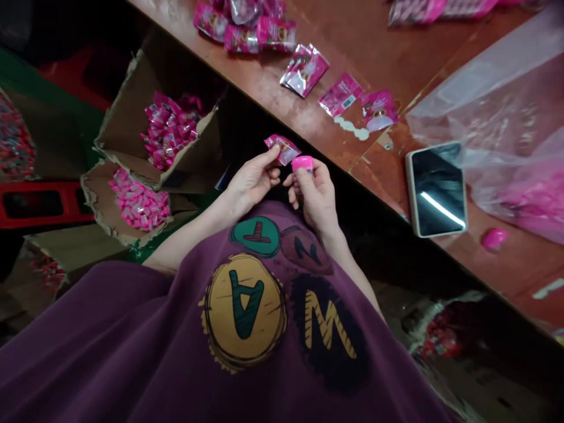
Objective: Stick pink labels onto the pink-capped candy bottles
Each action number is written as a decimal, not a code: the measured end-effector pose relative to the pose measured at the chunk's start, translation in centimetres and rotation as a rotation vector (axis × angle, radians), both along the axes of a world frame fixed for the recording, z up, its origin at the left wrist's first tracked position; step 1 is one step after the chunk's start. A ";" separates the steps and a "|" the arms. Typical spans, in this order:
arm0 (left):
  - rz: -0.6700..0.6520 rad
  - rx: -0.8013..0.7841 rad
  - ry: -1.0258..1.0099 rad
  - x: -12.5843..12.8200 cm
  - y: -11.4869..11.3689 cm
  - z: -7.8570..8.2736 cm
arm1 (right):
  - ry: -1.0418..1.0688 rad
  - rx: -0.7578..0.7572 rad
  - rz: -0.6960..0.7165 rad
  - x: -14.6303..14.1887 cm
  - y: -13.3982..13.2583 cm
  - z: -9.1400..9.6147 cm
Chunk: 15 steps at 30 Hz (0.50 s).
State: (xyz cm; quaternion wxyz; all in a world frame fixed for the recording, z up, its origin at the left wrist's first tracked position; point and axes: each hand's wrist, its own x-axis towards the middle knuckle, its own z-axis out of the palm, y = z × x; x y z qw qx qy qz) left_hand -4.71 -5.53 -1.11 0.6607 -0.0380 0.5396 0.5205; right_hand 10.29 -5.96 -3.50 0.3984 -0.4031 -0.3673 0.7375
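Note:
My left hand (253,179) pinches a shiny pink printed packet (283,149) between thumb and fingers, just off the table's near edge. Close beside it, my right hand (315,191) is closed around a small container with a bright pink cap (302,164); the fingers hide most of its body. The packet and the cap nearly meet, and whether they touch I cannot tell. On the table in front lie a small stack of pink packets (305,70), a single flat packet (341,95) and a pink tag-shaped piece (379,110).
Wrapped pink containers (259,35) sit at the back of the reddish table (374,47). To the right are a phone (436,189), a loose pink cap (494,239) and a clear plastic bag (493,117). Cardboard boxes (127,132) with pink pieces stand at my left.

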 end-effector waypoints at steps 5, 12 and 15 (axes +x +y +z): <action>-0.033 0.016 0.005 0.6 -0.1 0.4 | -0.001 0.003 -0.030 -0.1 0.0 -0.6; -0.109 0.109 0.023 0.6 -0.9 -0.1 | 0.017 -0.011 0.040 0.0 -0.3 -0.5; -0.145 0.100 0.070 0.7 -1.1 0.4 | 0.031 -0.028 0.062 0.1 -0.4 -0.4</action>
